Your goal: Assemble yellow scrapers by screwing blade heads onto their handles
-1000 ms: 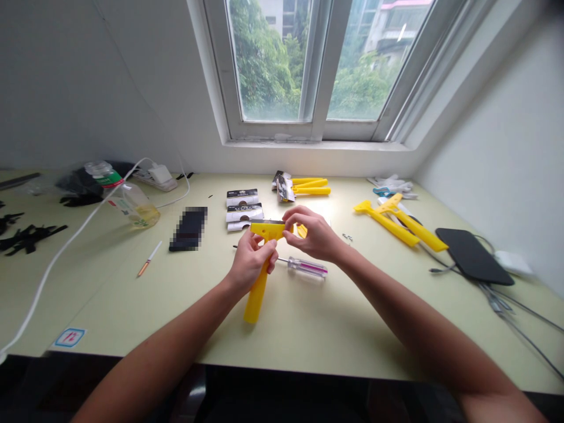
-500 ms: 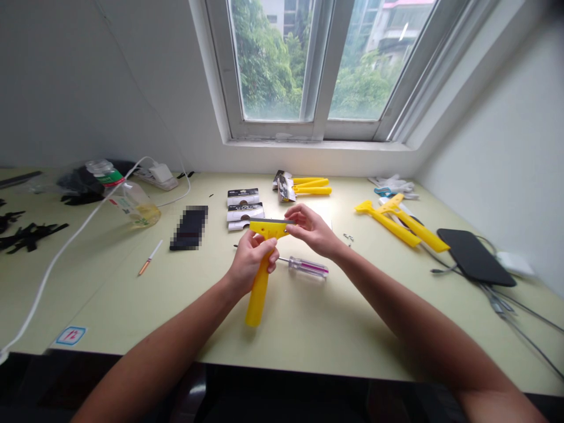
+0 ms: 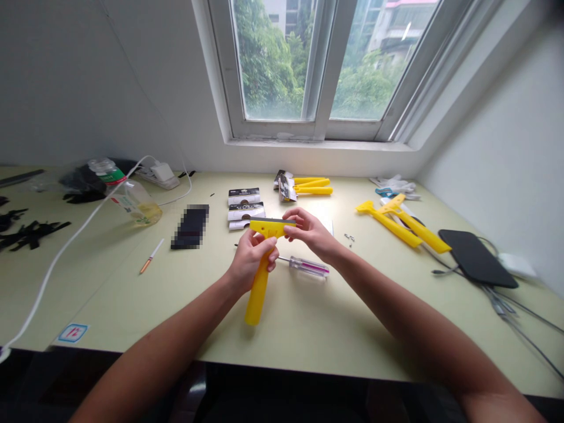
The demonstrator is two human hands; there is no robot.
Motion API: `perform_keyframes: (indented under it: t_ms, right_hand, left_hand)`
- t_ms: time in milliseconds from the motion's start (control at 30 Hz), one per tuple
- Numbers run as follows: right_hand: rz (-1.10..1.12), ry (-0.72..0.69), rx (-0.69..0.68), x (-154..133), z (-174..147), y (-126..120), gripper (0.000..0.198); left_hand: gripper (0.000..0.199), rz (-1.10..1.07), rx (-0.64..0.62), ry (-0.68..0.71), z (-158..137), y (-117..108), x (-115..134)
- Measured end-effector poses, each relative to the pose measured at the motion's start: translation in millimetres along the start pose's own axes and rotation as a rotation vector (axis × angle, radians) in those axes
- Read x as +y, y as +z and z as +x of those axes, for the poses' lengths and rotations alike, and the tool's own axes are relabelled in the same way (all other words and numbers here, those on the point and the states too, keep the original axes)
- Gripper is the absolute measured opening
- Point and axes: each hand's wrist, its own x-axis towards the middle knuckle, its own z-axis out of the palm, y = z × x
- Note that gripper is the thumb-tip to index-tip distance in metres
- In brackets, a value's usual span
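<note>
A yellow scraper [image 3: 257, 294] with a T-shaped head is held over the table, its handle pointing down toward me. My left hand [image 3: 250, 261] is wrapped round the handle just below the head. A dark, thin blade strip [image 3: 269, 221] runs along the head's far edge. At the head's right end, my right hand [image 3: 312, 234] pinches the corner with thumb and fingers. Whether a small part sits between those fingers is hidden. Behind and below my hands lies a screwdriver [image 3: 308, 267] with a clear and purple handle. Small screws [image 3: 349, 237] are scattered to the right.
More yellow scrapers [image 3: 392, 220] lie at right, and packaged ones [image 3: 304, 187] near the window. Printed card sleeves [image 3: 245, 210] are beyond my left hand. Around them are a blurred-out black phone [image 3: 190, 227], a knife-like tool [image 3: 151, 257], a tilted bottle [image 3: 136, 202], a black pad [image 3: 478, 258] and cables.
Both hands keep nearly the same hold on the scraper. My right fingers have shifted slightly at the head's right corner, and the view has moved a little.
</note>
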Motion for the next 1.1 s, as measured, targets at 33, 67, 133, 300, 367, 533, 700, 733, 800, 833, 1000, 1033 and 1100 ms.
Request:
perform_keyframes:
  t_ms: [33,67,133,300,367,533,700,733,800,833,1000,1033,1100]
  right_hand:
    - [-0.008,0.010,-0.003,0,1,-1,0.031]
    - [-0.028,0.014,0.006,-1,2,-3,0.032]
    - [-0.163,-0.009,0.083,-3,3,-11,0.033]
    - [-0.897,0.141,-0.138,-13,-6,-34,0.033]
    - [-1.042,0.307,-0.415,-15,-12,-35,0.025]
    - [-1.172,0.316,-0.518,-28,-19,-36,0.020]
    - [-1.044,0.203,-0.392,-79,-30,-72,0.015]
    - [-0.984,0.188,-0.343,-89,-33,-80,0.017]
    - [-0.829,0.157,-0.239,-106,-41,-90,0.025]
    - [-0.759,0.130,-0.179,-111,-45,-93,0.028]
    - [-0.532,-0.127,0.101,-120,-58,-90,0.025]
    - [-0.502,-0.162,0.128,-120,-60,-89,0.025]
    - [-0.482,-0.207,0.163,-120,-62,-87,0.023]
  left_hand:
    - [0.035,-0.012,0.005,-0.006,1,-1,0]
    - [0.036,-0.024,0.013,-0.010,2,-2,0]
    - [0.037,-0.046,0.037,-0.007,5,-5,0]
    - [0.039,-0.095,0.115,0.013,15,-14,1]
    - [0.040,-0.106,0.138,0.017,17,-17,2]
    - [0.038,-0.117,0.161,0.038,18,-19,8]
    - [0.038,-0.118,0.168,0.080,18,-20,12]
    - [0.039,-0.119,0.172,0.083,19,-20,13]
    - [0.039,-0.122,0.183,0.085,19,-20,13]
    - [0.039,-0.122,0.187,0.087,19,-20,12]
    - [0.039,-0.118,0.205,0.080,20,-20,10]
    - [0.039,-0.117,0.210,0.076,20,-20,9]
    - [0.039,-0.115,0.218,0.070,20,-20,9]
